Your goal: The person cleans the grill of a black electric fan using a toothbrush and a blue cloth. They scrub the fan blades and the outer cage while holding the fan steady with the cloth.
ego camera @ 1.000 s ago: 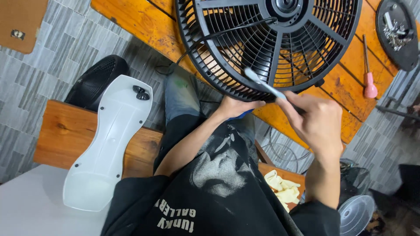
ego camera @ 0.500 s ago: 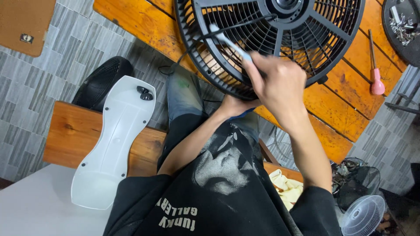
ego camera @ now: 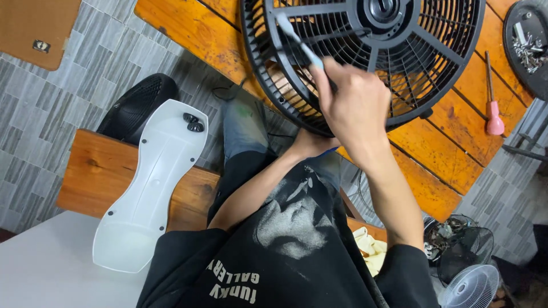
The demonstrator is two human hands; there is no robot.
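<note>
Head view is looking straight down over a person in a black printed shirt who is working on a black fan grille (ego camera: pixel 399 63), a round guard with radial ribs lying partly on an orange wooden table (ego camera: pixel 188 28) and overhanging its near edge above the person's lap. The right hand (ego camera: pixel 354 108) is closed around a slim pale-blue brush or similar tool (ego camera: pixel 297 40), whose tip is lying across the ribs at the upper left of the guard. The left hand (ego camera: pixel 311 142) is reaching up under the near rim of the guard; its fingers are hidden, so I cannot tell whether it is gripping or only bracing.

Judging from this, the work on the guard is under way rather than finished: the tool is touching only one sector, and whether the other ribs have been treated cannot be told.

A white plastic fan-body cover (ego camera: pixel 151 188) is lying detached across a wooden bench (ego camera: pixel 97 171), beside a black fan guard (ego camera: pixel 137 105) on the grey tiled floor. A pink-handled screwdriver (ego camera: pixel 492 108) is resting on the table to the right, near a dark round tray of small metal parts (ego camera: pixel 528 43). A brown board with a small label (ego camera: pixel 40 25) is sitting at the upper left. Another white fan (ego camera: pixel 471 285) is showing at the lower right.
</note>
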